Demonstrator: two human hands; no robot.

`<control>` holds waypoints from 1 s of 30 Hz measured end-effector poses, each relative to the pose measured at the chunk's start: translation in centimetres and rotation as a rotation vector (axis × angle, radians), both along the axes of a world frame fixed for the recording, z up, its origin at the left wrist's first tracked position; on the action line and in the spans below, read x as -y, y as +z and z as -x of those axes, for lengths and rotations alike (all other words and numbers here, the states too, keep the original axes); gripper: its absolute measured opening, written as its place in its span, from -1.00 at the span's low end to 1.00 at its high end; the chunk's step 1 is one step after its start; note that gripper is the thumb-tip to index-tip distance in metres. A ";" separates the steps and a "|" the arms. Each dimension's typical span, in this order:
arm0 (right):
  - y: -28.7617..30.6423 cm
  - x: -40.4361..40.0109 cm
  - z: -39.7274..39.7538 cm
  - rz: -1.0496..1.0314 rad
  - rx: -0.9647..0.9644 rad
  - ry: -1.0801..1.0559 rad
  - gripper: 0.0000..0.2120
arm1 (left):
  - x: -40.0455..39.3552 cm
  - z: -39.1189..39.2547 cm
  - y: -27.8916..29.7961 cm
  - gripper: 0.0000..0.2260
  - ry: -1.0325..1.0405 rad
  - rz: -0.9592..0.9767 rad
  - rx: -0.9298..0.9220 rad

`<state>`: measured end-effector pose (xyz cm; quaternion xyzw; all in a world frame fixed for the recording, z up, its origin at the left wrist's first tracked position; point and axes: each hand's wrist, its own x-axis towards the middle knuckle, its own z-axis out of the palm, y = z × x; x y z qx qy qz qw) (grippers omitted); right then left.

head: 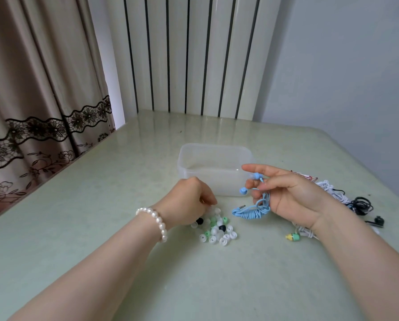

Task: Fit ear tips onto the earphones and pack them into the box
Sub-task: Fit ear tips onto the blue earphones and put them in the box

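My right hand [284, 195] holds a pair of blue earphones [251, 210], its fingers curled round the cable near the two buds; the wound cable and plug hang down to the table. My left hand [189, 202], a pearl bracelet on its wrist, reaches down with curled fingers into a pile of white, green and black ear tips [217, 230]. Whether those fingers pinch a tip is hidden. Just behind both hands stands a translucent plastic box [214, 167], open on top.
To the right of my right hand lies a heap of other earphones: white cables [330, 191], black ones [361, 205] and a green-and-yellow bud [293, 237]. The pale green table [101, 205] meets a curtain at the left and a radiator behind.
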<state>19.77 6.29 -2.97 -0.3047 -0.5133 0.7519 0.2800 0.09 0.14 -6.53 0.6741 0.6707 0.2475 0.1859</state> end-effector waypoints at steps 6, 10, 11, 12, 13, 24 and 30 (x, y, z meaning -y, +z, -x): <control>-0.2 0.3 0.3 -0.046 0.023 -0.022 -0.64 | 0.3 1.5 0.5 -0.82 -0.063 0.107 -0.106; -0.4 0.3 0.4 -0.033 0.000 -0.009 -0.66 | 0.4 1.6 0.6 -0.83 -0.081 0.148 -0.068; -0.5 0.4 0.5 -0.034 0.000 -0.005 -0.66 | 0.5 1.5 0.7 -0.83 -0.086 0.143 -0.066; -0.5 0.4 0.5 -0.035 -0.001 -0.001 -0.66 | 0.6 1.5 0.7 -0.81 -0.092 0.139 -0.065; -0.6 0.4 0.6 -0.036 -0.003 0.003 -0.66 | 0.7 1.4 0.8 -0.79 -0.101 0.139 -0.064; -0.9 0.3 0.5 0.050 -0.122 0.049 -0.66 | 0.6 1.6 1.0 -0.90 -0.135 0.111 -0.087; -1.2 0.2 0.4 0.035 -0.126 0.049 -0.69 | 0.6 2.0 1.3 -0.93 -0.116 0.037 -0.058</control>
